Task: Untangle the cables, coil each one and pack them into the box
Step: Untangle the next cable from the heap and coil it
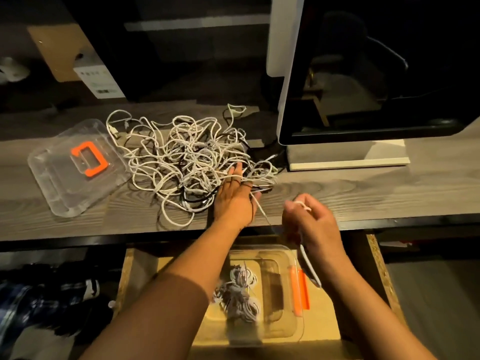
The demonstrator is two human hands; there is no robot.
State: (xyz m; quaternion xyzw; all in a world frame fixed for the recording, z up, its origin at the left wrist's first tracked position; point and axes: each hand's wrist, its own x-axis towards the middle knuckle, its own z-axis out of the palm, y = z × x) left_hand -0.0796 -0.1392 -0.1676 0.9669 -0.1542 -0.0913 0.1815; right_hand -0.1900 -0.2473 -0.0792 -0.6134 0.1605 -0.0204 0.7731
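Untangling stage: right hand [311, 219] pinches a white cable [259, 207], left hand [235, 201] flat on the tangle [187, 157]. Next, tease it loose.

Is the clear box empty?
Not empty. Bundled white cables lie inside the clear box, on its left side; the rest looks bare.

Count: 1 cable tangle [192, 162], strands in it too knotted to count; 1 loose white cable [309, 263]; 1 bunch of coiled cables [240, 294], number unclear. 1 clear box [285, 331], 1 clear lid [59, 188], 1 monitor [363, 74], 1 cardboard carton [62, 48]. 2 hands: left hand [233, 201], right hand [311, 222].
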